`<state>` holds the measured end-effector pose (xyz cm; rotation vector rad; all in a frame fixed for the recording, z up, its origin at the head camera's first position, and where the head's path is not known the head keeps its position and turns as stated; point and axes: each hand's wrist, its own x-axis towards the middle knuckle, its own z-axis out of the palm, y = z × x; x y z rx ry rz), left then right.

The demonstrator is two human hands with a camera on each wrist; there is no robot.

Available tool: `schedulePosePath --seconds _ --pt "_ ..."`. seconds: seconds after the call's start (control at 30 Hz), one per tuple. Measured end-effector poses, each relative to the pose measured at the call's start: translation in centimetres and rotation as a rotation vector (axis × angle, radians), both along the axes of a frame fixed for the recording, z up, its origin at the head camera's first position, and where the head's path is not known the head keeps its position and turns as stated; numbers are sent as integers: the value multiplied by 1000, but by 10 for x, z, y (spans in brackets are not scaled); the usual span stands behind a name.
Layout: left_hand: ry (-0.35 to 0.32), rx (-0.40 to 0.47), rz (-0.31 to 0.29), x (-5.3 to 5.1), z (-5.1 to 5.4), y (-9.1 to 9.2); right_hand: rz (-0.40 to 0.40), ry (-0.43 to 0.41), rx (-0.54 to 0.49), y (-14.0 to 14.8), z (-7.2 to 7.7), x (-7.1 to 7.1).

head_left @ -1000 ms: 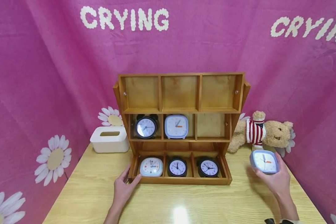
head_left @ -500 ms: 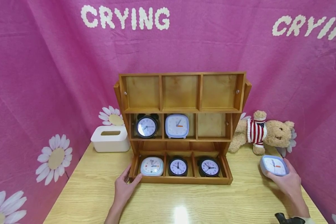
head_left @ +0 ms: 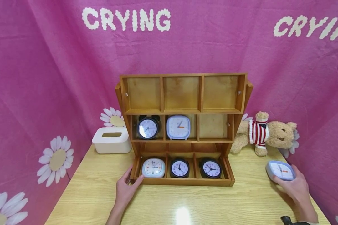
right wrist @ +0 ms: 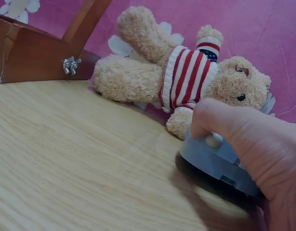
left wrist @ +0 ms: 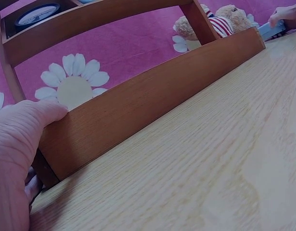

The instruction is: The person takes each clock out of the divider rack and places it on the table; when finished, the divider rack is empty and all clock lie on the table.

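Observation:
On the right side of the table my right hand (head_left: 298, 188) grips a blue square alarm clock (head_left: 281, 170), its white face tilted up. In the right wrist view the thumb presses the edge of the clock (right wrist: 210, 159), and a shadow lies beneath it; whether it touches the table I cannot tell. My left hand (head_left: 125, 191) holds the lower left corner of a wooden tiered display shelf (head_left: 186, 181). The thumb lies over the front board (left wrist: 153, 98), while the other fingers are mostly hidden at the side.
Shelf compartments hold a black twin-bell clock (head_left: 147, 128), a lilac square clock (head_left: 178, 127), a pale blue clock (head_left: 153, 167) and two round black clocks. A teddy bear (head_left: 259, 132) lies right of the shelf. A white tissue box (head_left: 112, 145) stands left.
My right hand has carried the blue clock right and toward the table's front, tilting its face further upward. The left hand has stayed at the shelf corner.

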<state>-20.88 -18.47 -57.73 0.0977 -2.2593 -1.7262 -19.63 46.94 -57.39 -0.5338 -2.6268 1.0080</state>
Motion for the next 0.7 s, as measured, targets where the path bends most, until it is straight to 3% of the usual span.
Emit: schedulePosePath --seconds 0.3,0.7 --pt "3 -4 5 -2 0 -1 -37 8 20 1 0 1" --pt "2 -6 2 -1 -2 -1 -30 114 52 -6 5 7"
